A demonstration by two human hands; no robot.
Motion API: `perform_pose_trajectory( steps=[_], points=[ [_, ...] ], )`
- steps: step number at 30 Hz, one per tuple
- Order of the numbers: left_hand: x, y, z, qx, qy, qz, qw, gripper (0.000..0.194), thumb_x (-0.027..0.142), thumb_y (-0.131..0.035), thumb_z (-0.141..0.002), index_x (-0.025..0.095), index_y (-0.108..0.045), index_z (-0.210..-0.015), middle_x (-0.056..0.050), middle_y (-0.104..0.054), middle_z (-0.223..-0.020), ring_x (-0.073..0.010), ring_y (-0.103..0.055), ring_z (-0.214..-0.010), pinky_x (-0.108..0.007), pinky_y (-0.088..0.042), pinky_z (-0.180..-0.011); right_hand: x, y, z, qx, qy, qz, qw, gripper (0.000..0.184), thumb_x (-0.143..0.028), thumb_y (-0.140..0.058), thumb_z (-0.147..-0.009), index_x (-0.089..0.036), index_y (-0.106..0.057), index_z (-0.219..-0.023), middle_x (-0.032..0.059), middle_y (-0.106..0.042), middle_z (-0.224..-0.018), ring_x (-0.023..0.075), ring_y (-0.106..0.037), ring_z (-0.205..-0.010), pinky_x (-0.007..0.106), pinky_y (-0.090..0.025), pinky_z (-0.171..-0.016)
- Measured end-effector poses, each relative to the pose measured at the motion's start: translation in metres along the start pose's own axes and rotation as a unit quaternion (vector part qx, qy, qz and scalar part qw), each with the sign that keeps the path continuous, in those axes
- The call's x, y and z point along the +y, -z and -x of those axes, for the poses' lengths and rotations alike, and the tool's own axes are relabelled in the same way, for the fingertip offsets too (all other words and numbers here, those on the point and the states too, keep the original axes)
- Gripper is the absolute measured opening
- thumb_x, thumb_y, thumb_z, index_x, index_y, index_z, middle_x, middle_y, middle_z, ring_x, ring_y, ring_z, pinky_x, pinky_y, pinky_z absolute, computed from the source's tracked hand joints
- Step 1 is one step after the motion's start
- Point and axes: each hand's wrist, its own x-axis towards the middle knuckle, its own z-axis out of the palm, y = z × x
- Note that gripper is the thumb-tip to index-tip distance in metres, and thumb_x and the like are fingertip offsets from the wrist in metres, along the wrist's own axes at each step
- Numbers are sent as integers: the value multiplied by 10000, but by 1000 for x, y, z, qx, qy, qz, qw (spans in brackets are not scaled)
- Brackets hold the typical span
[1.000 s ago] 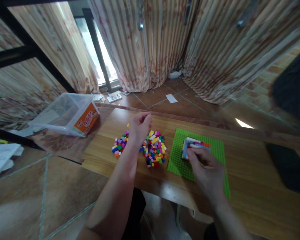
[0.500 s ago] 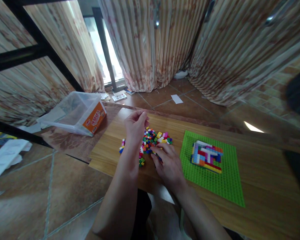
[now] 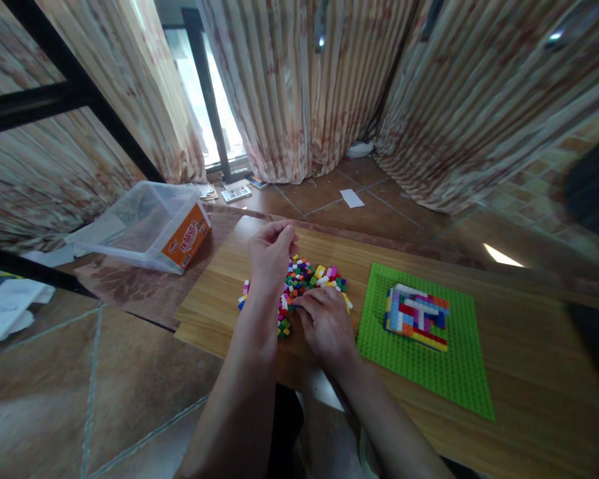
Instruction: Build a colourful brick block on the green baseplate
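Observation:
Loose toy bricks point(image 3: 299, 278) in many colours lie heaped on the wooden table. Above the far left part of the heap is my left hand point(image 3: 273, 245), its fingers curled together; whatever they hold, if anything, is hidden. My right hand point(image 3: 327, 322) reaches into the near side of the heap, thumb and fingertips close together among the bricks. Whether a brick is pinched there is too small to make out. To the right, a multicoloured block of joined bricks point(image 3: 417, 316) sits on a green baseplate point(image 3: 459, 382), with neither hand touching it.
A clear plastic bin point(image 3: 130, 216) with an orange label stands beyond the table's left end. A dark flat object point(image 3: 594, 339) lies at the table's right. Curtains point(image 3: 324, 100) hang behind, and a white paper point(image 3: 352, 198) is on the floor.
My right hand has left the brick block on the baseplate and come left to the loose heap, its fingers closing there. My left hand stays curled above the heap. The view has shifted slightly.

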Motion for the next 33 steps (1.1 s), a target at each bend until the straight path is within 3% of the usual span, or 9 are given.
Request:
perform_pose_trajectory(
  steps=[5, 11, 16, 19, 23, 27, 33],
  points=[
    [-1, -1, 1, -13, 22, 3, 1000, 172, 284, -707, -698, 135, -673, -777, 31, -587, -599, -40, -476, -446, -167, -355, -439, -2, 13, 1, 41, -22, -46, 998, 220, -217, -508, -935, -233, -715, -1008, 67, -693, -970, 220, -593, -937, 357, -482, -851],
    [0, -5, 5, -35, 28, -11, 999, 172, 267, -707, -686, 126, -682, -780, 24, -591, -599, -49, -481, -463, -165, -372, -446, 16, 55, 8, 143, -119, -83, 979, 264, -282, -462, -959, -221, -685, -1085, 73, -718, -1018, 200, -662, -940, 344, -516, -847],
    [-5, -11, 9, -73, 22, -86, 993, 138, 260, -691, -695, 129, -694, -741, 10, -612, -612, -68, -503, -506, -171, -399, -480, 55, 98, 32, 249, -280, -87, 923, 374, -465, -490, -923, -189, -698, -1065, 83, -738, -917, 195, -694, -746, 318, -542, -681],
    [-13, -19, 15, -123, 29, -134, 983, 144, 256, -665, -715, 135, -707, -780, 9, -619, -618, -81, -510, -522, -179, -393, -487, 78, 121, 47, 297, -345, -46, 889, 443, -512, -507, -893, -150, -714, -1040, 83, -732, -769, 196, -682, -648, 303, -525, -608],
    [-25, -35, 30, -236, -3, -207, 950, 164, 261, -602, -782, 141, -713, -791, 12, -605, -610, -94, -513, -548, -191, -396, -516, 101, 139, 66, 256, -411, -43, 874, 429, -493, -548, -854, -128, -717, -1002, 101, -738, -757, 203, -673, -607, 302, -504, -574],
    [-32, -53, 50, -333, -39, -269, 903, 174, 210, -554, -817, 144, -714, -810, -15, -678, -721, -124, -592, -663, -213, -453, -616, 110, 143, 77, 189, -432, -28, 881, 417, -486, -513, -857, -135, -721, -942, 102, -738, -734, 213, -676, -622, 302, -487, -588],
    [-34, -66, 69, -393, -48, -357, 846, 217, 204, -536, -852, 137, -717, -951, -43, -723, -804, -147, -629, -701, -240, -463, -652, 100, 142, 79, 145, -409, 73, 898, 404, -456, -454, -886, -165, -726, -953, 107, -752, -811, 229, -682, -705, 307, -450, -638]
  ],
)
